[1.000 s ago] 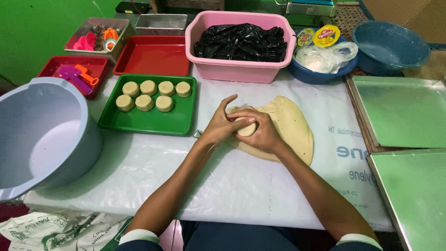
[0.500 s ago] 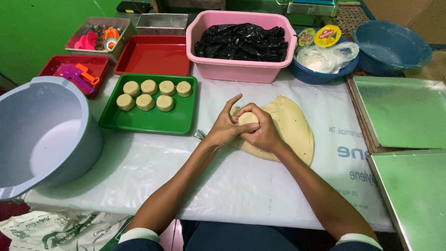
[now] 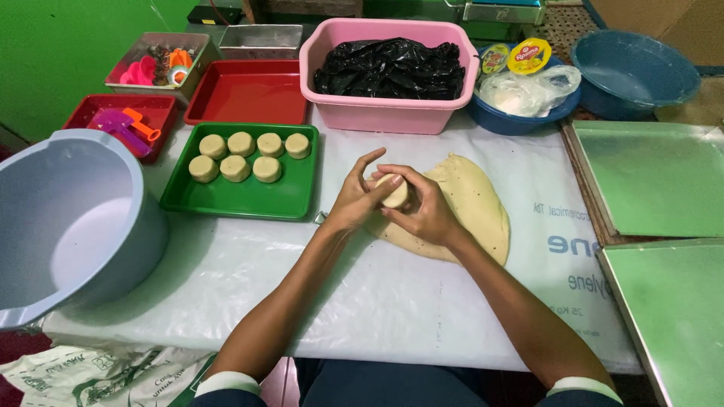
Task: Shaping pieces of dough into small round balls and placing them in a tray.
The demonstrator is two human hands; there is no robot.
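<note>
I see my left hand [image 3: 354,200] and right hand [image 3: 424,211] pressed together around a small round dough piece [image 3: 395,191], fingers curled on it from both sides, holding it just above the counter [image 3: 362,294]. The piece sits between my palms, its pale top showing at 12 o'clock of the grip.

Right under and at 3 o'clock of my hands lies the big flat dough slab [image 3: 471,207], touching my right wrist side. At 9 o'clock, just beside my left hand, is the green tray [image 3: 226,197] with seven shaped dough rounds [image 3: 245,154] in two rows; its near half is bare.

At 12 o'clock stands the pink tub [image 3: 385,113] holding black plastic, well apart from my fingers. Toward 6 o'clock the white-covered counter is open down to its near edge.

Far at 9 o'clock a large grey basin [image 3: 83,226] hangs over the counter's left edge. At 3 o'clock two metal baking trays [image 3: 656,181] line the right edge.
</note>
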